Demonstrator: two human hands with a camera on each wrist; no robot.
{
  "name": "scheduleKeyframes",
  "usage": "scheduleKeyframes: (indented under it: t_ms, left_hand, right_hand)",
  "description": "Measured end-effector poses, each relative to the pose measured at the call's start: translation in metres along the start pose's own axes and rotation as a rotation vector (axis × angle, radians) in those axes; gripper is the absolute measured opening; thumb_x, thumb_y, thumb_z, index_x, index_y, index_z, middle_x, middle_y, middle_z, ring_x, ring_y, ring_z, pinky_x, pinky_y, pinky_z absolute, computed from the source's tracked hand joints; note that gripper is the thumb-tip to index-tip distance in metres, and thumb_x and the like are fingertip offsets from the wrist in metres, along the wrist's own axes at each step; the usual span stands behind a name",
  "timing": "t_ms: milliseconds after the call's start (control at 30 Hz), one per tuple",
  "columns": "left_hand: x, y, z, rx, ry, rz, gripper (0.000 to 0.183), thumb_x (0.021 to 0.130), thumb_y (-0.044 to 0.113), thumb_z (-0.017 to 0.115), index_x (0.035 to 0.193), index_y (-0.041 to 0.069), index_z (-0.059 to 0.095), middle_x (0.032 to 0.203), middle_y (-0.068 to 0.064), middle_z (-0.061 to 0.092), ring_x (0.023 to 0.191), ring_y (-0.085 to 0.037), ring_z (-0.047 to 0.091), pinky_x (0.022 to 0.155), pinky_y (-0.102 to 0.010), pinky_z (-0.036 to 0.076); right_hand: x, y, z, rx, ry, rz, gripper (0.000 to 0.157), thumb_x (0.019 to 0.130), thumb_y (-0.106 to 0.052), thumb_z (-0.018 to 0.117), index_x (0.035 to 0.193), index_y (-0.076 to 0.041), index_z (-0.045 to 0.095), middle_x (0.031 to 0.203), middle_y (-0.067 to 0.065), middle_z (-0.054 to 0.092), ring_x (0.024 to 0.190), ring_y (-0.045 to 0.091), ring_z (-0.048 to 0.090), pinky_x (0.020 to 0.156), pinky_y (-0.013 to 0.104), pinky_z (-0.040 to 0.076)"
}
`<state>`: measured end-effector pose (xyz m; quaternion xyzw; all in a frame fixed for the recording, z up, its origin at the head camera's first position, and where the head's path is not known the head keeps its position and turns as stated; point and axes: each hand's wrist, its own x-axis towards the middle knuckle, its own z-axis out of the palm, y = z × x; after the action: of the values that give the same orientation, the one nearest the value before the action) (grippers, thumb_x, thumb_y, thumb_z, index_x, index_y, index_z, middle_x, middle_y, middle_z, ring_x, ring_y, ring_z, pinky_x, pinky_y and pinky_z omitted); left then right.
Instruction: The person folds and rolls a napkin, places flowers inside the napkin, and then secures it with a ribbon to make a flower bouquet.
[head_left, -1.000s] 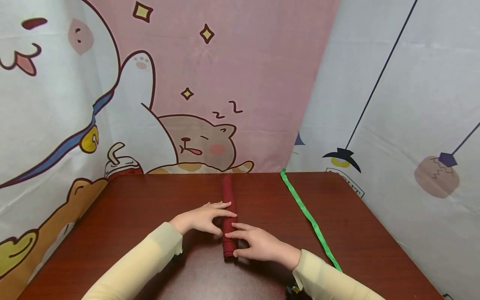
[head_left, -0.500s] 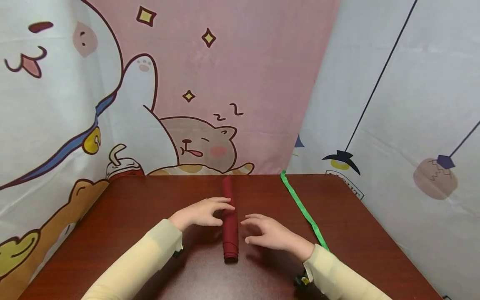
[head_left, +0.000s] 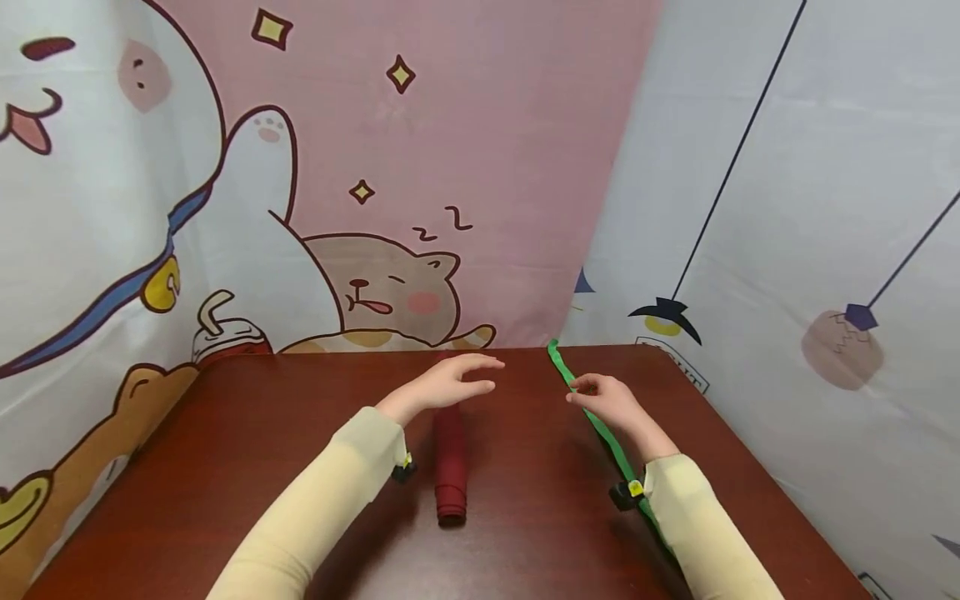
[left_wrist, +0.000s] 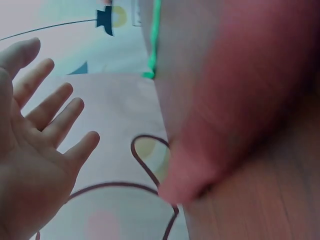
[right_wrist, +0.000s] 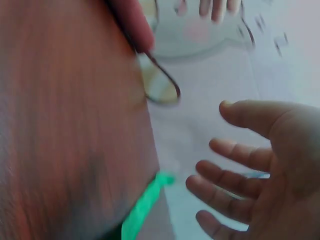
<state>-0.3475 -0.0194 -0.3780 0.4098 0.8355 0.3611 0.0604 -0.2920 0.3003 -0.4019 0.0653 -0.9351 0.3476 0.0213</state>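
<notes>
Red roll [head_left: 451, 467] on the table [head_left: 225, 450], both hands [head_left: 442, 386] [head_left: 611, 406] in midair with relaxed fingers.

Dk-red rolled cloth [head_left: 451, 467] is pt. hidden by bare L hand [head_left: 442, 385], blurred in L-wrist view. R of cloth, thin green fabric strip [head_left: 609, 435] is pt. covered by bare R hand [head_left: 613, 405]; near end's lost behind cream R sleeve [head_left: 705, 533].

On the table [head_left: 540, 533], the rolled cloth [head_left: 451, 462] lies left of the ribbon [head_left: 617, 451] — the backdrop [head_left: 510, 167] behind both.
</notes>
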Motion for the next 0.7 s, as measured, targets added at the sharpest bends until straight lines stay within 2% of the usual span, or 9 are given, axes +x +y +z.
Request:
scheduleKeyframes:
  t_ms: [67, 167, 267, 367, 433, 567, 700]
  left_hand:
    - [0.012, 0.004, 0.003, -0.059, 0.027, -0.003, 0.045, 0.097, 0.033, 0.059, 0.139, 0.02, 0.053, 0.144, 0.001, 0.047, 0.134, -0.019, 0.04, 0.106, -0.044, 0.033]
    - [0.027, 0.008, 0.007, -0.152, 0.043, -0.021, 0.044, 0.097, 0.032, 0.058, 0.14, 0.022, 0.052, 0.142, 0.002, 0.049, 0.131, -0.02, 0.044, 0.104, -0.043, 0.037]
    - [0.038, 0.007, 0.014, -0.231, 0.043, -0.045, 0.044, 0.098, 0.031, 0.056, 0.14, 0.021, 0.051, 0.14, 0.0, 0.051, 0.13, -0.022, 0.045, 0.102, -0.042, 0.039]
    - [0.046, 0.005, 0.021, -0.301, 0.047, -0.075, 0.043, 0.099, 0.029, 0.056, 0.14, 0.017, 0.051, 0.138, -0.004, 0.053, 0.13, -0.023, 0.046, 0.103, -0.042, 0.038]
    - [0.051, 0.004, 0.027, -0.334, 0.053, -0.102, 0.042, 0.099, 0.028, 0.055, 0.14, 0.016, 0.051, 0.137, -0.006, 0.053, 0.129, -0.023, 0.047, 0.103, -0.042, 0.038]
    - [0.059, 0.002, 0.039, -0.348, 0.053, -0.137, 0.041, 0.099, 0.028, 0.055, 0.138, 0.015, 0.053, 0.137, -0.008, 0.054, 0.128, -0.023, 0.048, 0.103, -0.042, 0.038]
    - [0.062, 0.002, 0.05, -0.336, 0.024, -0.137, 0.042, 0.099, 0.029, 0.055, 0.138, 0.013, 0.053, 0.136, -0.008, 0.054, 0.127, -0.024, 0.049, 0.101, -0.041, 0.04]
  right_hand:
    - [0.001, 0.013, -0.007, 0.013, 0.015, 0.091, 0.043, 0.093, -0.029, 0.064, 0.122, 0.002, 0.06, 0.12, 0.019, 0.061, 0.107, 0.034, 0.057, 0.085, 0.047, 0.048]
    - [-0.001, 0.029, -0.013, 0.026, 0.02, 0.219, 0.04, 0.093, -0.029, 0.064, 0.114, 0.005, 0.062, 0.107, 0.018, 0.062, 0.093, 0.031, 0.058, 0.076, 0.043, 0.049]
    - [-0.004, 0.044, -0.012, 0.025, 0.009, 0.326, 0.032, 0.09, -0.029, 0.067, 0.085, 0.003, 0.065, 0.074, 0.008, 0.057, 0.069, 0.023, 0.053, 0.061, 0.036, 0.045]
    - [-0.004, 0.057, -0.009, -0.018, -0.023, 0.368, 0.042, 0.087, -0.032, 0.07, 0.058, -0.006, 0.055, 0.053, 0.0, 0.042, 0.051, 0.017, 0.042, 0.052, 0.032, 0.039]
    - [-0.004, 0.063, -0.006, -0.047, -0.036, 0.392, 0.048, 0.085, -0.035, 0.072, 0.051, -0.013, 0.047, 0.048, -0.003, 0.035, 0.046, 0.014, 0.037, 0.05, 0.03, 0.036]
    - [-0.004, 0.067, -0.001, -0.064, -0.038, 0.425, 0.051, 0.081, -0.037, 0.076, 0.049, -0.019, 0.039, 0.048, -0.004, 0.03, 0.044, 0.013, 0.031, 0.047, 0.03, 0.033]
    - [-0.003, 0.067, 0.004, -0.076, -0.021, 0.418, 0.049, 0.079, -0.035, 0.078, 0.051, -0.018, 0.04, 0.049, -0.004, 0.03, 0.046, 0.014, 0.031, 0.048, 0.03, 0.033]
